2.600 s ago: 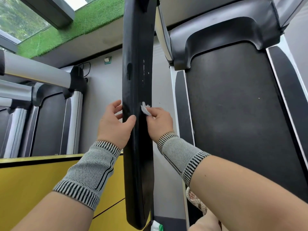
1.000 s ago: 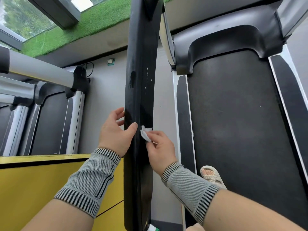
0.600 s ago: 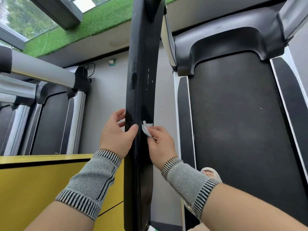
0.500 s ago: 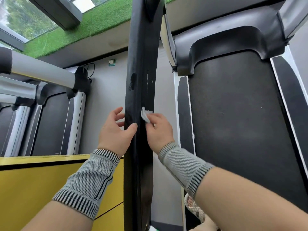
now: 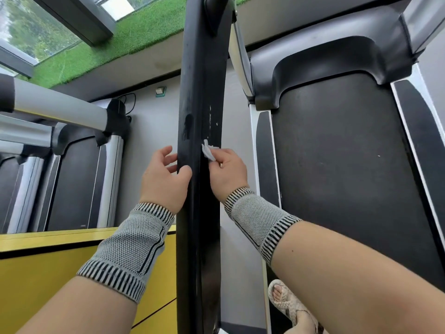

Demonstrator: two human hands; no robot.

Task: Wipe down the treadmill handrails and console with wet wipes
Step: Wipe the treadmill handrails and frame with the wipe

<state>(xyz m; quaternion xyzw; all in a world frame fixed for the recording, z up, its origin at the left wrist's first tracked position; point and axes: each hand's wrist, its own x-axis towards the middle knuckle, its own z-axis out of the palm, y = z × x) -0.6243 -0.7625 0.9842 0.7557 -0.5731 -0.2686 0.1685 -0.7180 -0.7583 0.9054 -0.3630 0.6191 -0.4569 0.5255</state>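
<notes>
A long black treadmill handrail (image 5: 199, 92) runs from the top of the view down to the bottom, with white scuff marks on its right face just above my hands. My left hand (image 5: 163, 179) grips its left side, thumb on the front face and fingers behind. My right hand (image 5: 227, 172) pinches a small folded white wet wipe (image 5: 207, 150) and presses it against the rail's right edge. Both wrists wear grey knitted bands. The console is out of view.
The treadmill's black belt (image 5: 342, 177) and grey motor hood (image 5: 325, 56) lie to the right. My sandalled foot (image 5: 289, 304) stands by the side rail. A yellow panel (image 5: 36, 273) is at lower left, neighbouring treadmills (image 5: 72, 169) beyond it.
My right hand rubbed the wipe down and back up the rail's right edge and now sits slightly higher. My left hand kept its grip.
</notes>
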